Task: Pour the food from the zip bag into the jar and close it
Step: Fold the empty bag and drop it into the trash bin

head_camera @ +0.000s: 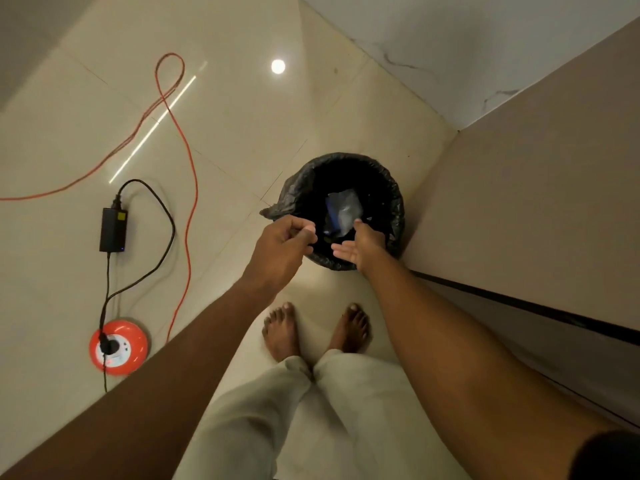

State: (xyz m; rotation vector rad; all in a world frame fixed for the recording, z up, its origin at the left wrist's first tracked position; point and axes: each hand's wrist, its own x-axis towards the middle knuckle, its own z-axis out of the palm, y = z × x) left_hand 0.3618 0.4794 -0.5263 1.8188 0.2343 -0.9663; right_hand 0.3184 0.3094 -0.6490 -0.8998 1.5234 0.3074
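Observation:
A crumpled clear zip bag (343,211) with a blue strip lies inside a bin lined with a black bag (391,195) on the floor. My left hand (284,242) hovers at the bin's near left rim, fingers curled with nothing visibly in them. My right hand (360,245) is over the bin's near rim, palm up, fingers apart and empty. Both hands are above the zip bag and apart from it. No jar is in view.
A beige cabinet front (519,220) runs along the right, close to the bin. On the tiled floor at left lie a black power adapter (112,229), an orange extension reel (117,346) and an orange cable (187,188). My bare feet (311,332) stand just before the bin.

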